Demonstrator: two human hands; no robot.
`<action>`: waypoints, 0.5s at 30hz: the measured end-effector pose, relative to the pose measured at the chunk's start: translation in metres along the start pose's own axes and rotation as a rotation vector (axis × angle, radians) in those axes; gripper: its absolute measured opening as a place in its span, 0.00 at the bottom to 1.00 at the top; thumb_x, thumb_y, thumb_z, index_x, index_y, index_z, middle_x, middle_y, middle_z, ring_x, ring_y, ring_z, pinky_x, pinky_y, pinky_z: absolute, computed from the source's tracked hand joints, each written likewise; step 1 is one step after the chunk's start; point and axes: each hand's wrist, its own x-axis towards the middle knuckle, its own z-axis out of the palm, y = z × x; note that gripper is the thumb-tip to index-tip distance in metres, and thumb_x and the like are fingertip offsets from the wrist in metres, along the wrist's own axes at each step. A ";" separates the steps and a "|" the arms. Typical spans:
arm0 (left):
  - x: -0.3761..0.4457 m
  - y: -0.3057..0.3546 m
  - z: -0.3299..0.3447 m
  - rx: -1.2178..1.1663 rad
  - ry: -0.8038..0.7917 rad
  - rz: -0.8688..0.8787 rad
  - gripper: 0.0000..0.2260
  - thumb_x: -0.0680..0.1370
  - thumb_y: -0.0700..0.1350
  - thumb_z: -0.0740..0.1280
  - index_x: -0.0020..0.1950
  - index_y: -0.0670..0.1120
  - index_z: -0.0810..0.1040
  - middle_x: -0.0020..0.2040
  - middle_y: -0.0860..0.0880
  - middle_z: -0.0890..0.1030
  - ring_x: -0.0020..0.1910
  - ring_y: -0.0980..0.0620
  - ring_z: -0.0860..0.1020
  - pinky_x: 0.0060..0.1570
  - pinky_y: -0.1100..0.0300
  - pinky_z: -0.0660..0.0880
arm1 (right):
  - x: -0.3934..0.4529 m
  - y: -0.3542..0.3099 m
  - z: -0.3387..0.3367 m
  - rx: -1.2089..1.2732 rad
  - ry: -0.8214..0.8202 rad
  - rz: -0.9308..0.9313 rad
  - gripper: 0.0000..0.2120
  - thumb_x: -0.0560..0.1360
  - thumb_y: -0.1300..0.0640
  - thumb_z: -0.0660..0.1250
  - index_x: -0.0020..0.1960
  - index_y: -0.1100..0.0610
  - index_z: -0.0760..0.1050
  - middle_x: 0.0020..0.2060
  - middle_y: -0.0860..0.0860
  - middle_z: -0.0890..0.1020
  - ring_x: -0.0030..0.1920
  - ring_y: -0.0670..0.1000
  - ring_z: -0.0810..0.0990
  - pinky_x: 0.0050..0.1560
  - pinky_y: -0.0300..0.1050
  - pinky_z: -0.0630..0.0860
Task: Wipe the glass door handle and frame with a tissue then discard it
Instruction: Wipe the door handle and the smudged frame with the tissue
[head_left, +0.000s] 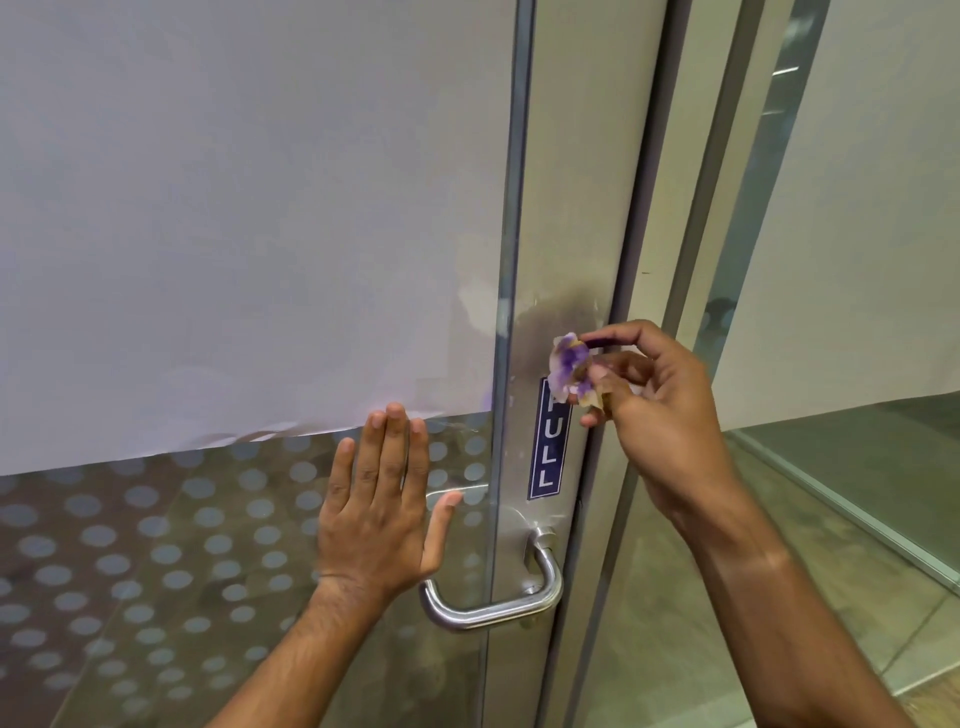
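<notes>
My right hand (654, 410) pinches a small crumpled tissue (570, 364), white with purple stains, against the metal door frame (561, 208) just above a blue PULL sticker (549, 447). A smeared patch shows on the frame above the tissue. My left hand (379, 504) lies flat with fingers spread on the glass door (234, 545), left of the frame. The curved silver lever handle (498, 597) sticks out low on the frame, below both hands and untouched.
The upper glass is covered by a white frosted film (234, 208); the lower part has a dotted pattern. To the right stands a second frame post (691, 208) and another glass panel (857, 467) over a tiled floor.
</notes>
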 end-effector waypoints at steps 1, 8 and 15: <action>0.000 0.000 0.000 0.001 -0.001 0.000 0.39 0.79 0.60 0.58 0.80 0.38 0.48 0.81 0.40 0.44 0.81 0.43 0.44 0.79 0.47 0.42 | 0.000 -0.001 0.001 0.044 -0.011 0.022 0.21 0.77 0.72 0.61 0.46 0.47 0.81 0.42 0.51 0.85 0.43 0.49 0.85 0.34 0.38 0.78; 0.000 0.000 0.000 0.004 -0.004 -0.003 0.39 0.79 0.60 0.58 0.80 0.38 0.48 0.81 0.40 0.43 0.81 0.43 0.44 0.79 0.47 0.42 | -0.001 -0.002 0.004 0.340 -0.049 0.113 0.07 0.72 0.59 0.71 0.49 0.59 0.80 0.46 0.56 0.85 0.44 0.54 0.83 0.44 0.42 0.79; 0.000 0.000 0.000 0.008 -0.013 -0.001 0.40 0.78 0.60 0.58 0.80 0.38 0.47 0.81 0.40 0.43 0.81 0.43 0.44 0.79 0.47 0.42 | -0.003 -0.001 0.009 -0.067 0.097 -0.088 0.10 0.72 0.61 0.73 0.48 0.48 0.80 0.47 0.46 0.84 0.49 0.41 0.82 0.51 0.36 0.79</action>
